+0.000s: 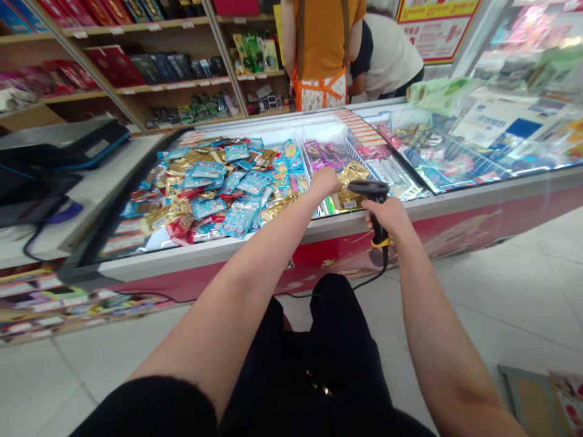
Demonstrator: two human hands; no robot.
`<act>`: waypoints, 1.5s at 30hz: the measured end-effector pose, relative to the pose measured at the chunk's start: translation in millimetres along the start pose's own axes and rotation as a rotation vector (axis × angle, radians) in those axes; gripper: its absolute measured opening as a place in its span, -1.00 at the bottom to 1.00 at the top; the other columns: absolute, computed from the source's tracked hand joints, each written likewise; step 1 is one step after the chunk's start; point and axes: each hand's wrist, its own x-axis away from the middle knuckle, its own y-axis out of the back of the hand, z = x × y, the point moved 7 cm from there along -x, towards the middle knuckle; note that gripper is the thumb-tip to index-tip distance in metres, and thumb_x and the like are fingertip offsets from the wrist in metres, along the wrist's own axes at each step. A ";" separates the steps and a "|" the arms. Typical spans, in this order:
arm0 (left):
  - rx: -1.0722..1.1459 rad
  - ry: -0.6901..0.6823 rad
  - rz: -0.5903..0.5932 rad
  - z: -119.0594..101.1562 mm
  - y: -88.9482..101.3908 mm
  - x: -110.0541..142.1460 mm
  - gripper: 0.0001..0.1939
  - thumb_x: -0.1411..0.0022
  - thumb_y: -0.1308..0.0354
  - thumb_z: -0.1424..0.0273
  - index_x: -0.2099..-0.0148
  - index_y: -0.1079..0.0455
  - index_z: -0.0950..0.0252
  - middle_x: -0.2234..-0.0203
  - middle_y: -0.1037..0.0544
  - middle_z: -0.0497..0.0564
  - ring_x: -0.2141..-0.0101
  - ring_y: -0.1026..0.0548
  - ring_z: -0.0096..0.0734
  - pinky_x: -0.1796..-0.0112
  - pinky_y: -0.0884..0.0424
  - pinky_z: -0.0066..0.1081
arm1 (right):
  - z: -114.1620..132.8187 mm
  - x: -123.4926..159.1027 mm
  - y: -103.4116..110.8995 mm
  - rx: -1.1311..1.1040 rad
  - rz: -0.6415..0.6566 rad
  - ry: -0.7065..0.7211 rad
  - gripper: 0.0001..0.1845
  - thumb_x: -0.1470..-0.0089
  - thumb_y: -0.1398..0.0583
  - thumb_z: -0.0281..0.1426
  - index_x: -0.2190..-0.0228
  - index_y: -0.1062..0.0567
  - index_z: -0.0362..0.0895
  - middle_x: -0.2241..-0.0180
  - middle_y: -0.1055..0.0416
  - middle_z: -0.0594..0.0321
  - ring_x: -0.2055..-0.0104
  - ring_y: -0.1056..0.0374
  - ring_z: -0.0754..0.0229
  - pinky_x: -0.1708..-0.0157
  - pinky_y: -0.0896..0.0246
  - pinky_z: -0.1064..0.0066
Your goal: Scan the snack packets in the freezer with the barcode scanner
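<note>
My right hand (389,215) is wrapped round the grip of a black barcode scanner (370,188). A yellow ring sits at the grip's base, and a black cable runs down from it. My left hand (325,182) is closed over the freezer, on the edge of a shiny gold packet (354,172); its fingertips are hidden from me. The scanner's head points left, towards that packet. Just below lies another gold packet (348,200) with a barcode on it. To the left, a heap of light-blue packets (241,216), gold and red ones among them, lies on the freezer top.
The chest freezer (437,200) spans the view, with wire baskets inside its right part. A grey device (68,142) stands on the counter at left. Behind are stocked shelves (177,82) and two people (321,48). A box (531,394) lies on the floor at lower right.
</note>
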 end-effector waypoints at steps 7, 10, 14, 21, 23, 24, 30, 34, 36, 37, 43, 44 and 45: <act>0.135 0.114 -0.068 19.4 26.5 4.7 -0.85 -0.06 -0.22 0.49 0.24 -0.47 0.35 0.25 -0.59 0.10 0.18 -0.53 -0.22 0.14 -0.42 -0.32 | -1.5 1.2 -5.1 -0.004 0.015 -0.002 -0.83 0.05 -0.26 -0.37 0.54 -0.40 -0.18 0.71 -0.36 0.26 0.75 -0.28 0.25 0.80 -0.19 0.49; 0.206 0.153 -0.138 34.5 40.4 10.9 -0.84 -0.08 -0.20 0.50 0.22 -0.45 0.34 0.23 -0.58 0.06 0.19 -0.51 -0.29 0.14 -0.41 -0.36 | 3.5 2.8 -9.3 0.016 0.015 0.017 -0.85 0.04 -0.26 -0.37 0.50 -0.41 -0.18 0.70 -0.36 0.27 0.75 -0.28 0.26 0.79 -0.20 0.50; 0.266 0.203 -0.188 54.4 58.4 22.6 -0.85 -0.08 -0.18 0.49 0.23 -0.44 0.31 0.28 -0.58 0.00 0.22 -0.50 -0.34 0.16 -0.40 -0.38 | 20.0 11.7 -22.4 0.031 0.044 0.059 -0.85 0.05 -0.26 -0.38 0.46 -0.40 -0.18 0.71 -0.35 0.29 0.75 -0.27 0.27 0.79 -0.19 0.51; 0.232 0.200 -0.260 88.3 95.2 45.1 -0.85 -0.04 -0.20 0.49 0.26 -0.44 0.30 0.30 -0.57 0.00 0.24 -0.49 -0.35 0.15 -0.40 -0.39 | 51.0 31.6 -60.9 0.119 0.128 0.174 -0.86 0.04 -0.25 -0.38 0.47 -0.38 -0.16 0.70 -0.34 0.30 0.74 -0.28 0.26 0.77 -0.21 0.51; 0.207 0.198 -0.277 99.4 104.3 51.7 -0.84 -0.03 -0.21 0.49 0.25 -0.44 0.30 0.29 -0.57 0.00 0.22 -0.48 -0.34 0.14 -0.39 -0.40 | 56.4 36.2 -72.1 0.147 0.149 0.196 -0.86 0.05 -0.26 -0.38 0.45 -0.38 -0.16 0.68 -0.36 0.29 0.73 -0.29 0.26 0.76 -0.21 0.50; 0.198 0.201 -0.285 105.1 108.2 55.1 -0.83 -0.03 -0.21 0.49 0.25 -0.44 0.30 0.29 -0.57 0.00 0.21 -0.48 -0.34 0.14 -0.39 -0.41 | 58.7 38.6 -77.7 0.157 0.160 0.202 -0.86 0.05 -0.26 -0.38 0.44 -0.39 -0.16 0.68 -0.37 0.28 0.73 -0.30 0.26 0.75 -0.21 0.51; 0.186 0.179 -0.311 131.1 126.7 76.0 -0.84 -0.02 -0.18 0.49 0.27 -0.45 0.32 0.29 -0.58 0.01 0.23 -0.48 -0.35 0.14 -0.39 -0.41 | 72.6 56.4 -108.9 0.227 0.220 0.231 -0.86 0.05 -0.26 -0.37 0.48 -0.39 -0.14 0.68 -0.38 0.25 0.73 -0.30 0.26 0.75 -0.20 0.51; 0.166 0.197 -0.333 143.1 138.7 91.0 -0.87 -0.03 -0.18 0.49 0.29 -0.44 0.31 0.31 -0.57 0.01 0.25 -0.48 -0.35 0.15 -0.39 -0.41 | 82.0 66.5 -126.1 0.271 0.247 0.251 -0.86 0.05 -0.25 -0.38 0.52 -0.38 -0.14 0.69 -0.39 0.23 0.72 -0.32 0.22 0.74 -0.22 0.49; 0.171 0.215 -0.340 148.9 143.8 96.4 -0.85 -0.03 -0.18 0.49 0.27 -0.44 0.31 0.31 -0.57 0.01 0.24 -0.48 -0.35 0.15 -0.39 -0.41 | 86.1 70.2 -132.2 0.286 0.250 0.254 -0.87 0.06 -0.25 -0.38 0.52 -0.39 -0.14 0.69 -0.39 0.23 0.72 -0.33 0.21 0.74 -0.22 0.49; 0.174 0.222 -0.342 151.7 145.9 98.4 -0.84 -0.02 -0.18 0.49 0.27 -0.44 0.31 0.31 -0.57 0.00 0.24 -0.49 -0.34 0.15 -0.39 -0.41 | 87.9 71.9 -134.6 0.294 0.248 0.254 -0.87 0.06 -0.25 -0.38 0.51 -0.39 -0.14 0.69 -0.39 0.24 0.72 -0.33 0.22 0.74 -0.22 0.49; 0.185 0.241 -0.346 165.8 152.2 102.9 -0.84 -0.01 -0.18 0.51 0.28 -0.45 0.28 0.34 -0.58 0.01 0.20 -0.50 -0.29 0.16 -0.40 -0.40 | 95.7 80.3 -143.9 0.319 0.250 0.247 -0.89 0.07 -0.24 -0.40 0.52 -0.41 -0.16 0.69 -0.38 0.22 0.72 -0.33 0.22 0.73 -0.24 0.47; 0.186 0.239 -0.348 167.1 152.5 103.0 -0.85 -0.02 -0.17 0.52 0.28 -0.45 0.28 0.33 -0.59 0.02 0.19 -0.50 -0.28 0.15 -0.40 -0.39 | 96.5 81.3 -144.7 0.323 0.250 0.248 -0.89 0.07 -0.24 -0.40 0.53 -0.41 -0.17 0.69 -0.38 0.22 0.72 -0.33 0.22 0.73 -0.24 0.47; 0.186 0.235 -0.350 167.9 152.6 103.1 -0.84 -0.02 -0.16 0.52 0.28 -0.45 0.28 0.33 -0.59 0.03 0.20 -0.50 -0.28 0.14 -0.40 -0.38 | 97.2 82.1 -145.2 0.329 0.250 0.249 -0.89 0.07 -0.24 -0.40 0.53 -0.41 -0.17 0.69 -0.38 0.22 0.72 -0.33 0.22 0.73 -0.24 0.47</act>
